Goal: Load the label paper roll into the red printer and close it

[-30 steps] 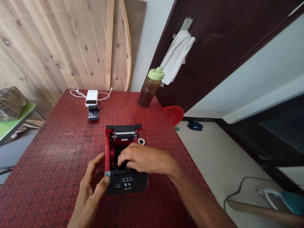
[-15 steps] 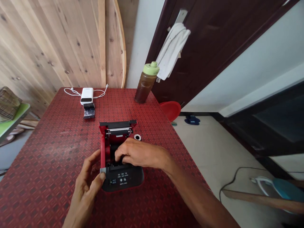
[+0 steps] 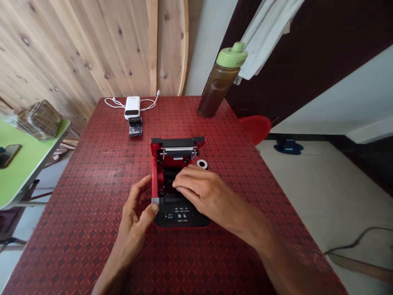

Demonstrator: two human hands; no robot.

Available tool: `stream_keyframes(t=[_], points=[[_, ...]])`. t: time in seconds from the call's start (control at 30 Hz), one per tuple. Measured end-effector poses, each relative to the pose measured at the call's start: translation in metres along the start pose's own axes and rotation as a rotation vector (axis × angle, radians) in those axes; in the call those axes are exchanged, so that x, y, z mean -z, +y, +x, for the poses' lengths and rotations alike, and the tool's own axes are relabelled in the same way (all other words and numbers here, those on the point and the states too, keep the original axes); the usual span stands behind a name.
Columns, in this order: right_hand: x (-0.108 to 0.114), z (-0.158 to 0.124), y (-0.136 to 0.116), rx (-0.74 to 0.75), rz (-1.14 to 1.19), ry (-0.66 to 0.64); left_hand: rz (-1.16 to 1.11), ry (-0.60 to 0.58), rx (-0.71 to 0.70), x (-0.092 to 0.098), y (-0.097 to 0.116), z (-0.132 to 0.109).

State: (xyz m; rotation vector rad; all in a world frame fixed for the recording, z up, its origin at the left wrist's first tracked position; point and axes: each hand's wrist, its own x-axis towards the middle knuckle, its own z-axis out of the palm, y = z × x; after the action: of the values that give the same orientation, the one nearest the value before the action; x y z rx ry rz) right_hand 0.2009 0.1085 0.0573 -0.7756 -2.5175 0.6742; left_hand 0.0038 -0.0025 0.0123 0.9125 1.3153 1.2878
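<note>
A red and black printer, probably for labels or receipts, sits on the table with its lid raised. My left hand grips its left side, the thumb on the grey front corner and the fingers along the red wall. Over the dark inner compartment is my right hand, its thumb and fingertips pinched together. Whatever is between those fingertips is too small or hidden to make out. Just behind the right hand, beside the printer, lies a small white roll with a dark core.
Farther back on the red patterned table lie a white power bank with cables and a crumpled black wrapper. A brown bottle with a green lid stands at the back right. A green table adjoins at left.
The view has shifted, so the table's things appear farther right. My right hand's fingertips have come up from deep in the compartment and now pinch together. My left hand keeps its hold.
</note>
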Motion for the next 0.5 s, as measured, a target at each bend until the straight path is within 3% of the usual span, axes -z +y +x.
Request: stream_keyframes(t=[0.23, 0.37, 0.5], points=[[-0.001, -0.016, -0.016, 0.092, -0.095, 0.256, 0.111, 0.037, -0.032, 0.003, 0.023, 0.005], [-0.003, -0.024, -0.026, 0.104, -0.128, 0.315, 0.251, 0.119, -0.237, -0.002, 0.05, 0.031], [-0.009, -0.034, -0.033, 0.107, -0.189, 0.341, 0.261, 0.066, -0.385, -0.008, 0.065, 0.06]])
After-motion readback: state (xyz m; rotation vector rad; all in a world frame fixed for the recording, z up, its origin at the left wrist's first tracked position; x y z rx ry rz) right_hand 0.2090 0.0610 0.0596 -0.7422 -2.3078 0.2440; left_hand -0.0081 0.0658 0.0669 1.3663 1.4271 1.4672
